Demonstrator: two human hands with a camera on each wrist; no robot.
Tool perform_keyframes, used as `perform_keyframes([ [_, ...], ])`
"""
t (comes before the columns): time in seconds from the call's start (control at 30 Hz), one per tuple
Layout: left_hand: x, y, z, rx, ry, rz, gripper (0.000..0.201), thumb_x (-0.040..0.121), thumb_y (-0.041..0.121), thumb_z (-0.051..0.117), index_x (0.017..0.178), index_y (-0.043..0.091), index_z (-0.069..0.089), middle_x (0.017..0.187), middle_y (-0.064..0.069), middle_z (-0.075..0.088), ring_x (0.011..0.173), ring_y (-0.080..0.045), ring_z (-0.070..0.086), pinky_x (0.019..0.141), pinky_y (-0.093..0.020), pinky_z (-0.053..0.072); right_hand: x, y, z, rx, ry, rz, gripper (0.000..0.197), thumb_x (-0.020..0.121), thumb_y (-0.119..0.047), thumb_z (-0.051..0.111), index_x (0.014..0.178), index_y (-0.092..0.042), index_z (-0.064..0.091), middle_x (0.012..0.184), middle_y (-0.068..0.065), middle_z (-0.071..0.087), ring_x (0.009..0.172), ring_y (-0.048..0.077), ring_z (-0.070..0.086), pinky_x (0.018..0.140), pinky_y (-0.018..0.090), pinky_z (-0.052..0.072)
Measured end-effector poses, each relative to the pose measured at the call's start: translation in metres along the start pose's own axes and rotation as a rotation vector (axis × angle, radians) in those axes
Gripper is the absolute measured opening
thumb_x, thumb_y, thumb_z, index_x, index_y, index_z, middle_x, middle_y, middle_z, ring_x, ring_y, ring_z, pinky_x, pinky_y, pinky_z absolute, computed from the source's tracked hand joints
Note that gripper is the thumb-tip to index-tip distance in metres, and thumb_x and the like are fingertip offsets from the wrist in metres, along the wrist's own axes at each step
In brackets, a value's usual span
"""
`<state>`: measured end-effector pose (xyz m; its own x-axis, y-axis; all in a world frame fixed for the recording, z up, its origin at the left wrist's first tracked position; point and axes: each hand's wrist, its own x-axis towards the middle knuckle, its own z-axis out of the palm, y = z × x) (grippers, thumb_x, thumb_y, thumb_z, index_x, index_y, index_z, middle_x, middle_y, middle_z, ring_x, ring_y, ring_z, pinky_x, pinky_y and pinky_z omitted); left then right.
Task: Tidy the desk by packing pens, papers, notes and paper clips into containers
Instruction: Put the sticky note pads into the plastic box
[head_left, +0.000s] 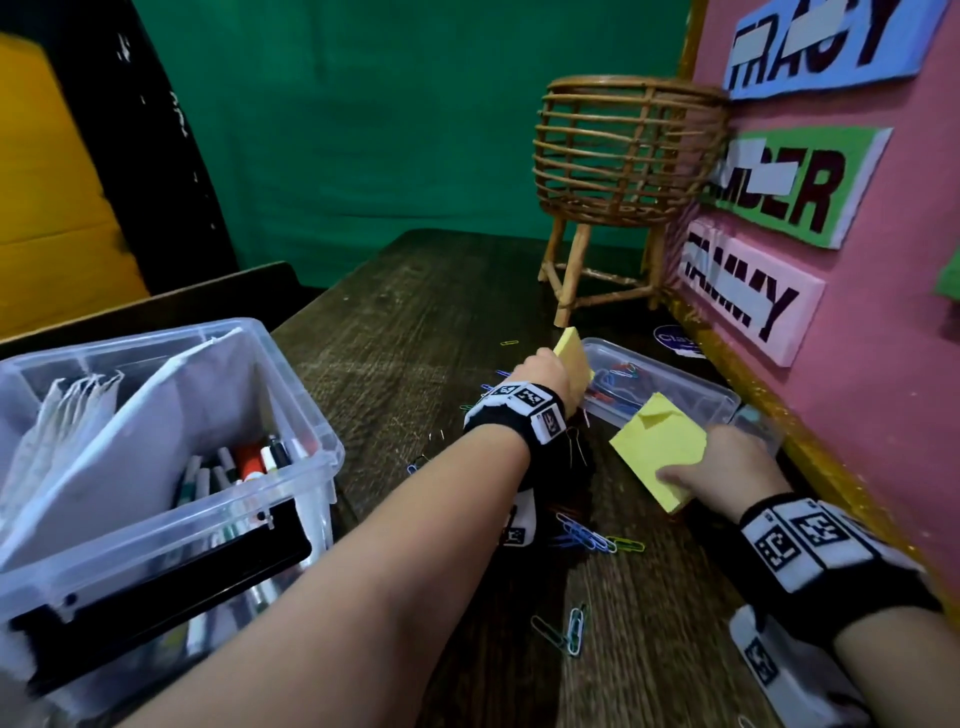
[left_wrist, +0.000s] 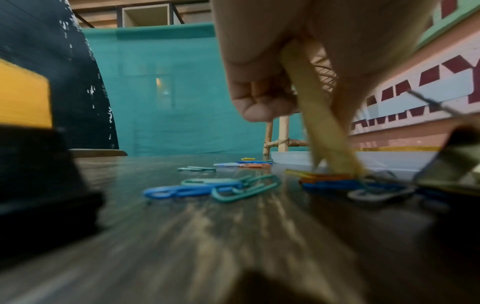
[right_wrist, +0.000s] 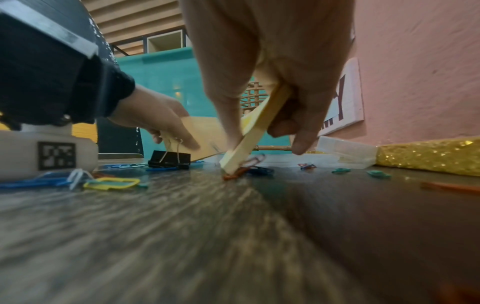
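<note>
My left hand (head_left: 545, 376) grips a darker yellow sticky-note pad (head_left: 574, 358) on edge beside the small clear container (head_left: 675, 387), which holds several coloured paper clips. In the left wrist view that pad (left_wrist: 319, 115) stands with its lower edge on the desk among paper clips (left_wrist: 215, 188). My right hand (head_left: 737, 467) pinches a pale yellow sticky-note pad (head_left: 654, 449), tilted, its corner on the desk against an orange clip (right_wrist: 233, 174). A black binder clip (right_wrist: 170, 159) lies under my left hand (right_wrist: 155, 117).
A large clear bin (head_left: 156, 457) at the left holds papers and pens. A rattan basket on legs (head_left: 623, 171) stands at the back of the dark wooden desk (head_left: 415, 322). A pink board with name signs (head_left: 857, 260) walls off the right. Loose paper clips (head_left: 587, 535) lie scattered.
</note>
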<state>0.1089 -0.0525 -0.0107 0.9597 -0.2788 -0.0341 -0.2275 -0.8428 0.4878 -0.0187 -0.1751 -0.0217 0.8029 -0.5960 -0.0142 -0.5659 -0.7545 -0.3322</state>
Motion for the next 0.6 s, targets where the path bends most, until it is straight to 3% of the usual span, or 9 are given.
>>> perform_keyframes([
  [0.1,-0.012,-0.002,-0.003,-0.005,0.067,0.044,0.037,0.093,0.012,0.050,0.127,0.002,0.039,0.132,-0.017,0.047,0.121,-0.033,0.051,0.093,-0.040,0.045,-0.004,-0.001,-0.004,0.057,0.133,0.028,0.039,0.089,-0.019,0.058,0.119,0.004,0.047,0.119,0.024,0.056,0.113,0.036,0.052,0.085,0.036,0.044],
  [0.2,-0.030,-0.003,-0.008,-0.042,0.188,0.114,0.029,0.095,0.009,0.043,0.122,0.000,0.039,0.129,-0.018,0.045,0.116,-0.035,0.052,0.086,-0.041,0.045,-0.007,-0.004,-0.006,0.190,0.248,0.045,0.040,0.093,-0.008,0.049,0.126,0.009,0.037,0.118,0.031,0.055,0.111,0.041,0.053,0.084,0.039,0.045],
  [0.33,-0.057,-0.006,-0.017,-0.299,0.221,0.151,0.027,0.101,0.022,0.031,0.116,0.002,0.038,0.119,-0.018,0.053,0.101,-0.036,0.057,0.073,-0.039,0.039,-0.016,-0.009,-0.011,0.373,0.445,-0.106,0.026,0.096,-0.009,0.039,0.115,0.008,0.044,0.111,0.034,0.056,0.101,0.044,0.055,0.080,0.041,0.042],
  [0.4,-0.071,-0.010,-0.020,-0.397,0.209,0.198,0.031,0.102,0.029,0.027,0.115,0.003,0.038,0.109,-0.017,0.058,0.085,-0.029,0.055,0.068,-0.034,0.038,-0.026,-0.014,-0.012,0.458,0.455,-0.180,0.017,0.095,-0.008,0.038,0.107,-0.002,0.048,0.111,0.030,0.052,0.096,0.039,0.053,0.076,0.036,0.038],
  [0.5,-0.096,-0.020,-0.014,-0.547,0.245,0.226,0.032,0.102,0.030,0.025,0.113,0.005,0.042,0.093,-0.008,0.055,0.076,-0.019,0.049,0.066,-0.025,0.037,-0.038,-0.021,-0.007,0.572,0.415,-0.242,0.006,0.095,-0.011,0.037,0.100,-0.011,0.041,0.100,0.026,0.057,0.084,0.035,0.059,0.065,0.035,0.047],
  [0.57,-0.104,-0.031,0.002,-0.648,0.262,0.146,0.026,0.102,0.030,0.025,0.103,0.009,0.041,0.085,-0.003,0.053,0.068,-0.016,0.050,0.054,-0.017,0.037,-0.041,-0.023,0.000,0.615,0.305,-0.248,0.008,0.098,-0.016,0.036,0.099,-0.009,0.038,0.093,0.021,0.059,0.074,0.033,0.064,0.050,0.029,0.052],
  [0.6,-0.105,-0.036,0.009,-0.704,0.259,0.088,0.025,0.102,0.031,0.025,0.100,0.011,0.040,0.086,-0.004,0.056,0.066,-0.017,0.053,0.051,-0.018,0.039,-0.041,-0.023,0.003,0.625,0.240,-0.257,0.010,0.099,-0.019,0.035,0.096,-0.009,0.035,0.091,0.018,0.059,0.071,0.032,0.065,0.048,0.030,0.055],
])
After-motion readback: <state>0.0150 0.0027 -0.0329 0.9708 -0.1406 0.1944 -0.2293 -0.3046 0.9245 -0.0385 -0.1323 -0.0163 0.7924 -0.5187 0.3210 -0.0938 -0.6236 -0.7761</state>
